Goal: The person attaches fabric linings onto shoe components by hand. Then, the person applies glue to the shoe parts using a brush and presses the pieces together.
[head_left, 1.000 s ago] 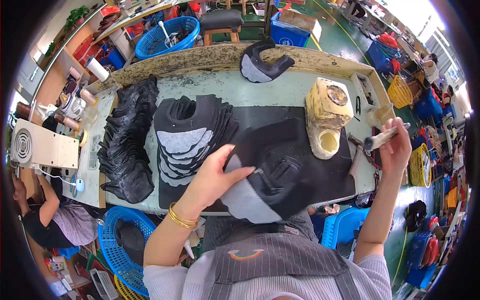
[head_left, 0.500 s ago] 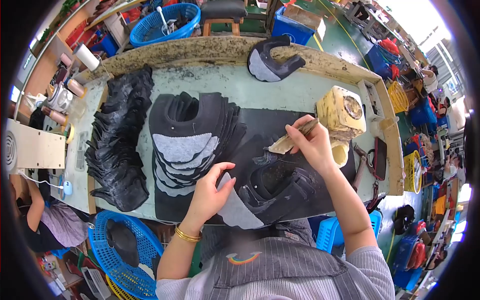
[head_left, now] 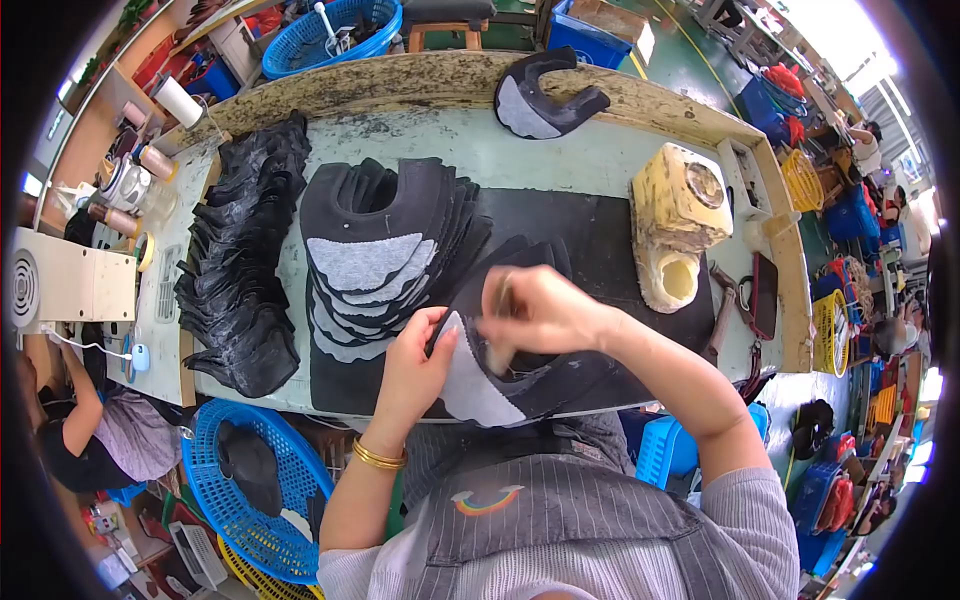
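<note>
A black shoe upper (head_left: 470,380) with a grey fabric patch lies on the dark mat (head_left: 600,230) at the front of the table. My left hand (head_left: 415,360) is closed on its left edge, thumb on the grey patch. Over the upper's curved opening, my right hand (head_left: 540,310) is closed around a glue brush (head_left: 500,355), smeared by motion, with its tip pointing down. The hand hides part of the upper. To the left, a fanned stack of similar uppers (head_left: 370,260) lies with grey patches showing. A glue-crusted yellow container (head_left: 680,200) stands to the right.
A long row of black pieces (head_left: 245,270) runs along the left side. One upper (head_left: 545,95) rests against the table's back rim (head_left: 420,80). Blue baskets (head_left: 255,490) stand around the table. Another person's arm (head_left: 80,400) is at far left.
My right hand has moved left and down with the brush, from beyond the upper to over its opening. My left hand now grips the upper's edge more closely. The whole view has shifted slightly.
</note>
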The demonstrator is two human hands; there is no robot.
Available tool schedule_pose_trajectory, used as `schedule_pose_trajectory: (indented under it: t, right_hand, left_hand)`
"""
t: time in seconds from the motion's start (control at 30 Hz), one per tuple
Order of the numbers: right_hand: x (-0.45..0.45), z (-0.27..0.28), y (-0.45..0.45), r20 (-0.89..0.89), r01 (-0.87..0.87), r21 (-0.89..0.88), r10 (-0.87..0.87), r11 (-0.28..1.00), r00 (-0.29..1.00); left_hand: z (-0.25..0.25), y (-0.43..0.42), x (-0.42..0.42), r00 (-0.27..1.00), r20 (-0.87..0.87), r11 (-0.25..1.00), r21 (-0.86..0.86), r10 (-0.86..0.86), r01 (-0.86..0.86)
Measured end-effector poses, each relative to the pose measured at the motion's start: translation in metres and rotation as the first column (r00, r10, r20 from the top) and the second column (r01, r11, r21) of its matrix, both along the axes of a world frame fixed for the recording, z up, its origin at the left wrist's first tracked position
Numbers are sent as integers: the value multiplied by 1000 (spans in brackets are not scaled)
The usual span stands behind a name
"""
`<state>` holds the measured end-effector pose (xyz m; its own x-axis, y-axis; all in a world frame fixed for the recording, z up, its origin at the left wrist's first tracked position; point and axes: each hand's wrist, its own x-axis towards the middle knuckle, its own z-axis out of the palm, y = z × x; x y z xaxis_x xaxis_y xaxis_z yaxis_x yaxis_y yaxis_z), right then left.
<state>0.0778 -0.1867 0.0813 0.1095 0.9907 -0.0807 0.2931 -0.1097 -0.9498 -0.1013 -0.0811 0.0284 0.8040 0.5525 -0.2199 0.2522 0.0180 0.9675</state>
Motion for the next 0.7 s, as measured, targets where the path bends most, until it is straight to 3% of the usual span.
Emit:
schedule_pose_trajectory:
  t: [0.03, 0.1, 0.13, 0.23, 0.3, 0.37, 0.47, 0.5, 0.57, 0.63, 0.67, 0.7]
  right_hand:
    - [3, 11, -5, 95, -163, -112, 174, 980, 980]
    - [18, 18, -16, 276, -241, -210, 294, 948, 915]
    - [18, 29, -18, 145, -170, -243, 209, 955, 967]
    - [14, 22, -30, 233, -272, 5, 264, 962, 936]
    - [42, 24, -45, 233, -194, -156, 227, 969, 946]
    - [43, 27, -56, 155, -55, -100, 70, 993, 985]
    - [43, 6, -70, 204, -40, 13, 37, 999, 978]
    - [52, 19, -74, 238, 32, -161, 8, 986, 971]
    - [39, 31, -67, 88, 170, -118, -160, 978, 983]
    - [-3, 24, -40, -38, 253, 127, -250, 959, 968]
    - [-15, 10, -33, 71, 182, 222, -202, 958, 977]
    - [-26, -2, -33, -88, 153, 220, -136, 963, 987]
  left_hand:
    - [-1, -1, 1, 999, 46, 1000, -19, 17, -16]
    - [-4, -6, 0, 990, 128, 996, -68, 62, -53]
    - [0, -7, 0, 990, 122, 995, -84, 65, -55]
    - [5, -7, 1, 997, 81, 997, -77, 4, 2]
    - [10, -6, 1, 998, 63, 996, -85, -10, 16]
    - [13, -8, 1, 999, 52, 984, -178, -10, 20]
    - [18, -1, 2, 998, 51, 934, -355, -32, 48]
    - [19, 4, 2, 997, 55, 924, -376, -50, 67]
    - [19, 11, 3, 995, 55, 899, -426, -86, 101]
    - [25, 9, 9, 996, 59, 877, -473, -60, 81]
    - [23, 13, 10, 995, 69, 852, -514, -71, 97]
    - [19, 17, 9, 994, 79, 825, -554, -78, 109]
